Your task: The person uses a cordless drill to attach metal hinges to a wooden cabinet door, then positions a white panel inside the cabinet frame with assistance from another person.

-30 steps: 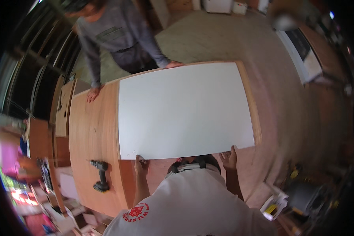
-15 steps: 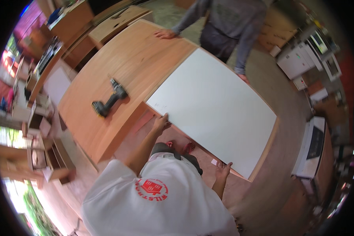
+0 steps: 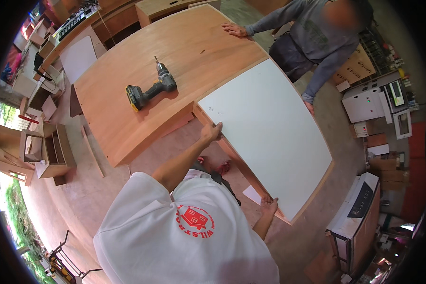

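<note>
A white-faced wooden panel [image 3: 270, 137] with a brown wooden frame lies flat against the right end of a large wooden worktop [image 3: 109, 109]. My left hand [image 3: 212, 133] grips its near edge by the left corner, thumb on top. Farther right, my right hand [image 3: 269, 206] holds the same edge near the right corner, its thumb at the top and its other fingers partly hidden. Across from me, a co-worker's hand [image 3: 309, 107] touches the panel's far edge. Their other hand [image 3: 234, 30] rests flat on the worktop. A black and yellow cordless drill [image 3: 154, 87] lies on the worktop, left of the panel.
A small screw-like piece [image 3: 202, 51] lies on the worktop. Wooden cabinet parts [image 3: 54, 149] stand at the left. A white and grey machine [image 3: 364, 104] is at the right, with a long carton [image 3: 355, 208] nearer me. A white sheet [image 3: 252, 194] shows below the panel.
The view has shifted, so the worktop, drill and co-worker appear farther right. Both my hands keep their hold on the panel's near edge, and more of its wooden side shows.
</note>
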Tool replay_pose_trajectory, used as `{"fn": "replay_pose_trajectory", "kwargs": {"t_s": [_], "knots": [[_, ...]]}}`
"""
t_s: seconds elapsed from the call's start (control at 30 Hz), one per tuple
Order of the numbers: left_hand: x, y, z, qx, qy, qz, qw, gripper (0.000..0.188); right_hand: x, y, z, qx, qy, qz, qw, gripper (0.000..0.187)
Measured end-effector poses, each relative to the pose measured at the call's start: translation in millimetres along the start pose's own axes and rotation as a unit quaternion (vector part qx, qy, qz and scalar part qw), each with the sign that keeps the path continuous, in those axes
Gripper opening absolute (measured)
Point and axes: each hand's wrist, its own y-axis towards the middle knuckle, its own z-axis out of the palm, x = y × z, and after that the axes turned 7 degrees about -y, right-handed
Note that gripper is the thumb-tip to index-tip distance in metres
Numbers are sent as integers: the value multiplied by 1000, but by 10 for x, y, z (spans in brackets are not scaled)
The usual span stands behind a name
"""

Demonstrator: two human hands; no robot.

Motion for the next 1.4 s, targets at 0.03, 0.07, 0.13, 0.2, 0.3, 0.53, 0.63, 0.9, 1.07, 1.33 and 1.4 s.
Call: {"fn": "replay_pose_trajectory", "kwargs": {"t_s": [0.03,0.07,0.13,0.2,0.3,0.53,0.63,0.9,1.07,1.33,1.4], "knots": [[9,23,-17,-8,32,-7,999,48,-10,0,-23,8,-38,7,999,78],[19,44,-40,-15,68,-30,997,49,-24,-6,-51,14,-76,15,997,84],[38,76,-97,-2,64,-32,997,50,-41,-35,-105,26,-105,26,994,95],[51,89,-175,12,53,-46,997,51,-64,-96,-145,16,-77,10,997,105],[76,78,-276,24,-28,-84,996,61,-150,-197,-107,19,15,11,1000,112],[120,111,-238,146,-172,-101,969,50,-252,-327,290,83,105,-28,991,108],[-13,-27,-184,118,-197,-77,970,49,-125,-537,433,56,126,-31,990,100],[-1401,-782,264,150,-109,198,962,37,937,-1566,703,-9,46,-249,967,49],[-2174,-849,807,145,-112,294,938,34,1673,-1801,1019,-32,-2,-383,923,33],[-2828,-825,1310,122,-90,365,919,37,2366,-1885,1435,-70,-18,-478,876,34],[-2941,-811,1413,112,-78,377,916,38,2502,-1871,1499,-83,-20,-473,877,34]]}}
